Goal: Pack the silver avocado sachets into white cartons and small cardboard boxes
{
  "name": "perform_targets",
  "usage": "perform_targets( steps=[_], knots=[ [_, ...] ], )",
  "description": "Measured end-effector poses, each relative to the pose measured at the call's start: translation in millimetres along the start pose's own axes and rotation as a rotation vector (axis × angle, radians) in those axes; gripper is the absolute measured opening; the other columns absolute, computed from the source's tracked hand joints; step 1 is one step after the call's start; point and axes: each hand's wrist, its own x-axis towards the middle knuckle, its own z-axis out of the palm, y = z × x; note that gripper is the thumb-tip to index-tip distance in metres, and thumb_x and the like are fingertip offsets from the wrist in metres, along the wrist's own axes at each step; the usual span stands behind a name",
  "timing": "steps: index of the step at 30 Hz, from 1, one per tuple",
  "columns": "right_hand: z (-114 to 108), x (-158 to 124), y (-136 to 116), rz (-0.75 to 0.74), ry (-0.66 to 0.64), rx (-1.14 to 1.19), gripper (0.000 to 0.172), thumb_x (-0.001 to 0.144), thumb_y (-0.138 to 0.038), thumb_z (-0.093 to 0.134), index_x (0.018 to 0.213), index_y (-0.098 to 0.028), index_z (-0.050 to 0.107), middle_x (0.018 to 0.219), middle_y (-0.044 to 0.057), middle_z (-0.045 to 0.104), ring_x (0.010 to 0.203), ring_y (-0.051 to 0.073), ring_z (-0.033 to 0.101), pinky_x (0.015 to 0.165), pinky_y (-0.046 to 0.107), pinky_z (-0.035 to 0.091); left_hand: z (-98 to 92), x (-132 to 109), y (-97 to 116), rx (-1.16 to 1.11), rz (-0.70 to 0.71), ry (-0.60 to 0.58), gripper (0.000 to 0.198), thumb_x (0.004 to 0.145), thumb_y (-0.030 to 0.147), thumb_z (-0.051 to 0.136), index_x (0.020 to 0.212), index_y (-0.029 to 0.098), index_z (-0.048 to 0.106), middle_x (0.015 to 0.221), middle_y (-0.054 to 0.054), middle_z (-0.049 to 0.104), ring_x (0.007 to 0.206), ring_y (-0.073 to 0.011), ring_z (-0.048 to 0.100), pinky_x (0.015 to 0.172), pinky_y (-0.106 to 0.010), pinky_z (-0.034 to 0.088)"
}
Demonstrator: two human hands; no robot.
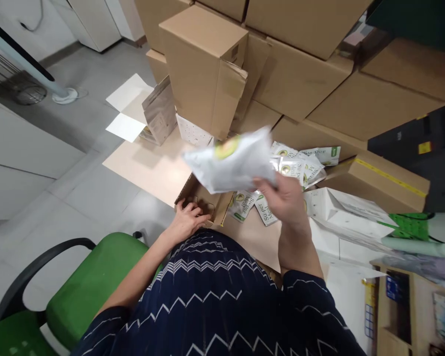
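Note:
My right hand (287,200) is raised in front of me and grips a white pouch (232,163) with a green and yellow round label; the pouch is blurred by motion. My left hand (187,220) rests on the near edge of a small open cardboard box (203,195), fingers curled over its flap. Behind the raised pouch lies a heap of several similar white sachets (304,165) with green print, spread on flattened cardboard (152,165).
Large cardboard boxes (203,64) are stacked at the back and right. A brown paper bag (159,111) stands by white sheets (128,106) on the floor. A green chair (85,287) is at my left. A white open box (341,210) and a shelf (411,306) sit at right.

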Motion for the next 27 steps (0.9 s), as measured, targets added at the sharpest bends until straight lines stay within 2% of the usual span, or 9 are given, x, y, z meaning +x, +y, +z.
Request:
perform_targets(
  steps=[2,3,5,7,12,17,21,24,27],
  knots=[
    [12.9,5.1,-12.5,-0.082,-0.332,-0.161,0.025,0.102,-0.031,0.044,0.091,-0.022,0.065,0.075,0.001,0.063,0.069,0.013,0.058,0.062,0.027,0.043,-3.1,-4.2,-1.2,0.052,-0.064,0.039,0.040,0.090,0.048,0.064,0.128,0.035,0.066,0.125,-0.009,0.065,0.130,-0.0370,0.046,0.112,-0.068,0.021],
    [19.2,7.1,-16.3,-0.097,-0.454,-0.253,0.027,0.102,-0.027,0.042,0.090,-0.021,0.064,0.076,0.002,0.063,0.070,0.014,0.058,0.063,0.028,0.041,-4.5,-7.2,-2.5,0.078,-0.106,0.064,0.047,0.086,0.054,0.068,0.128,0.033,0.066,0.134,-0.012,0.060,0.138,-0.0428,0.037,0.112,-0.070,0.020],
    [31.2,11.2,-21.2,-0.055,-0.602,-0.433,0.028,0.101,-0.021,0.038,0.089,-0.021,0.063,0.076,0.005,0.062,0.071,0.017,0.057,0.063,0.029,0.037,-5.5,-13.0,-5.7,0.113,-0.183,0.111,0.058,0.078,0.061,0.072,0.127,0.031,0.068,0.147,-0.015,0.049,0.146,-0.0523,0.019,0.112,-0.076,0.016],
    [42.7,17.1,-25.0,0.008,-0.663,-0.545,0.026,0.100,-0.018,0.038,0.093,-0.020,0.063,0.077,0.007,0.063,0.072,0.019,0.056,0.063,0.031,0.035,-3.1,-16.8,-9.3,0.109,-0.216,0.142,0.061,0.075,0.063,0.074,0.126,0.030,0.069,0.151,-0.016,0.042,0.147,-0.0566,0.010,0.111,-0.079,0.016],
    [78.6,34.3,-24.9,0.033,-0.770,-0.494,0.025,0.101,-0.024,0.039,0.111,-0.018,0.061,0.092,0.011,0.069,0.078,0.021,0.061,0.065,0.030,0.034,13.8,-20.4,-19.9,0.047,-0.236,0.190,0.057,0.077,0.060,0.073,0.124,0.029,0.068,0.148,-0.018,0.040,0.145,-0.0563,0.016,0.108,-0.076,0.028],
    [118.0,32.5,-2.8,0.105,-1.068,-0.424,0.024,0.099,-0.020,0.043,0.107,-0.016,0.065,0.094,0.014,0.072,0.078,0.020,0.065,0.061,0.027,0.033,33.0,-27.6,-29.1,0.005,-0.256,0.313,0.064,0.077,0.058,0.074,0.125,0.017,0.059,0.135,-0.023,0.045,0.144,-0.0504,0.026,0.109,-0.067,0.035],
    [129.6,28.1,12.3,0.089,-1.214,-0.356,0.023,0.093,-0.015,0.050,0.108,-0.016,0.067,0.097,0.012,0.073,0.079,0.019,0.067,0.061,0.025,0.035,36.8,-29.1,-27.1,-0.013,-0.270,0.441,0.080,0.077,0.055,0.076,0.138,0.014,0.044,0.139,-0.026,0.042,0.144,-0.0456,0.033,0.110,-0.063,0.038],
    [134.3,26.4,16.2,0.077,-1.379,-0.419,0.027,0.091,-0.013,0.052,0.110,-0.015,0.070,0.101,0.012,0.074,0.080,0.020,0.067,0.062,0.025,0.038,29.6,-25.5,-19.7,0.026,-0.271,0.385,0.081,0.080,0.050,0.075,0.145,0.018,0.041,0.147,-0.025,0.041,0.147,-0.0475,0.026,0.113,-0.067,0.032],
    [140.2,23.6,16.8,0.092,-1.434,-0.518,0.029,0.094,-0.022,0.052,0.114,-0.014,0.071,0.110,0.014,0.074,0.087,0.022,0.068,0.067,0.027,0.043,20.0,-20.9,-12.3,0.063,-0.228,0.271,0.061,0.083,0.046,0.073,0.137,0.024,0.055,0.144,-0.017,0.052,0.150,-0.0513,0.014,0.113,-0.074,0.023]
  ],
)
